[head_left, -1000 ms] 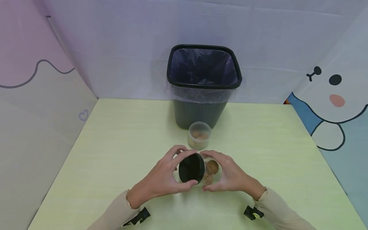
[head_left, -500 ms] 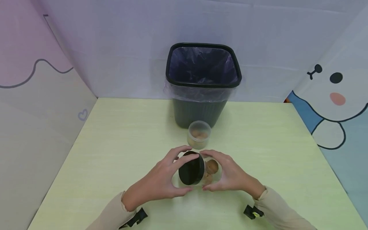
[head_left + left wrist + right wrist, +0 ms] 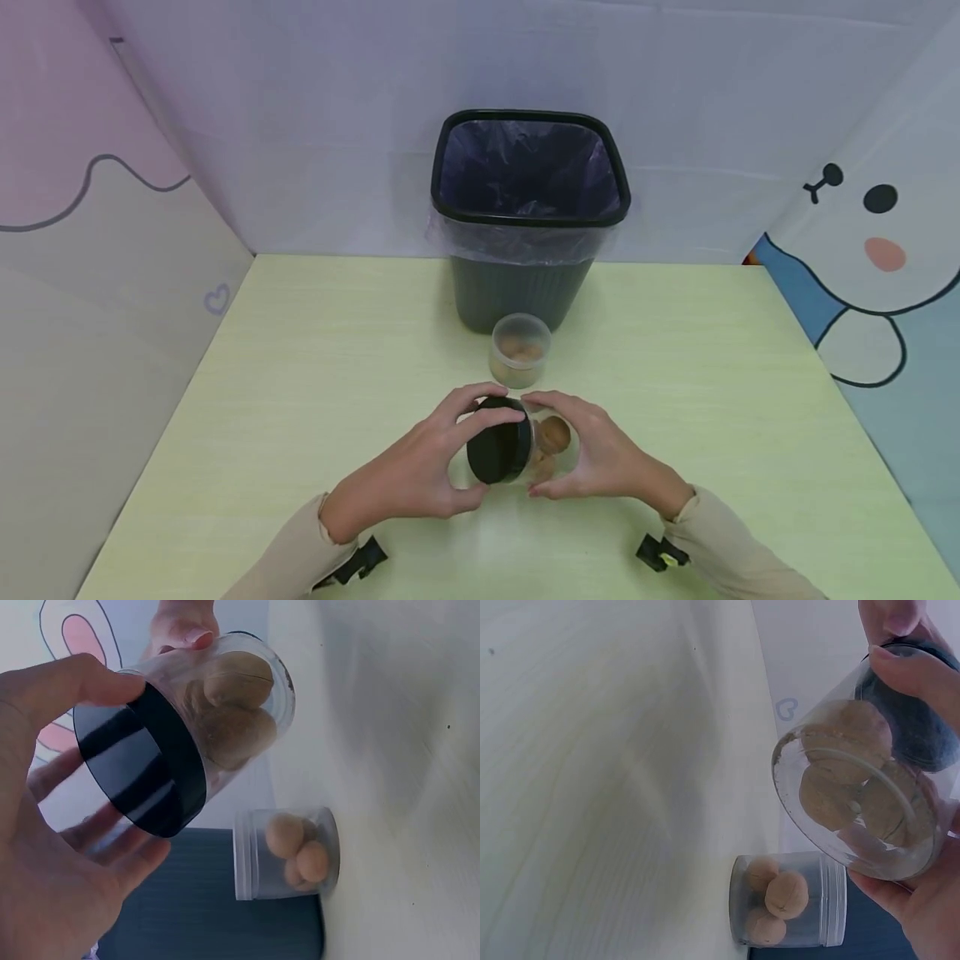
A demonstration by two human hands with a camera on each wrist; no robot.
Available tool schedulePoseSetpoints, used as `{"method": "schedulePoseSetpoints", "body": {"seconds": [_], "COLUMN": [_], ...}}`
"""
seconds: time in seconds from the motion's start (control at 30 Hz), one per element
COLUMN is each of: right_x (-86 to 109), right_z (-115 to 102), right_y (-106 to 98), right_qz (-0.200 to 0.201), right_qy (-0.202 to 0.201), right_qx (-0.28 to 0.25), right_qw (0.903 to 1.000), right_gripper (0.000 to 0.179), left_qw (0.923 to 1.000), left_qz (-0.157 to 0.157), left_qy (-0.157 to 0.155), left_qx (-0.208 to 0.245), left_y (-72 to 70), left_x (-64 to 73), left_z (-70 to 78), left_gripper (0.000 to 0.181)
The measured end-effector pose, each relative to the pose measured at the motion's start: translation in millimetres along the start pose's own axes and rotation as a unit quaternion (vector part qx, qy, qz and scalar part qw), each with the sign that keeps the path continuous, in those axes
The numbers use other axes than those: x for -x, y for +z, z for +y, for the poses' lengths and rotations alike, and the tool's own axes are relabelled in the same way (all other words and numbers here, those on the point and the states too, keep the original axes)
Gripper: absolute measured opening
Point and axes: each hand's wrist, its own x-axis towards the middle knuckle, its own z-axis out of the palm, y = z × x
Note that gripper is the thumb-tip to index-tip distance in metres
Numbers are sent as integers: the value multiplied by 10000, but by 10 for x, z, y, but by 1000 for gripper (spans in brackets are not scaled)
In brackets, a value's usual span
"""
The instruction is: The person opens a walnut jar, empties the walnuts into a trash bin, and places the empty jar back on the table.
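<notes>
Over the table, a clear jar (image 3: 832, 825) with a black lid (image 3: 495, 446) is tilted on its side, lid end to the left. Round brown nuts, walnut-like, show through its wall. My right hand (image 3: 592, 454) grips the jar's body between thumb and fingers. Around the lid curls my left hand (image 3: 427, 467), its thumb at the rim in the left wrist view and the fingers on the opposite side. Just beyond both hands stands a second clear jar (image 3: 520, 350), upright and without a lid, holding several similar nuts (image 3: 307, 859).
A dark trash bin (image 3: 517, 287) lined with a clear bag stands behind the open jar, near the back wall. The pale yellow-green table (image 3: 322, 342) extends to both sides. Printed cloth walls (image 3: 885, 275) enclose it.
The left thumb has slid left and off the lid's near side, and the left fingers have shifted around the rim. The right hand and the jar have stayed almost still.
</notes>
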Motion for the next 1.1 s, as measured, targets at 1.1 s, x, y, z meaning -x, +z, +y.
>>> {"method": "schedulePoseSetpoints", "body": {"seconds": [1.1], "right_x": [8], "right_z": [19], "right_y": [4], "right_qz": [-72], "right_qy": [-25], "right_qx": [-63], "right_qw": [10000], "right_gripper": [92], "left_qw": [9968], "left_qz": [-89], "left_qy": [732], "left_qx": [-299], "left_y": [29], "left_x": [-28], "left_z": [-37], "left_gripper": [85]}}
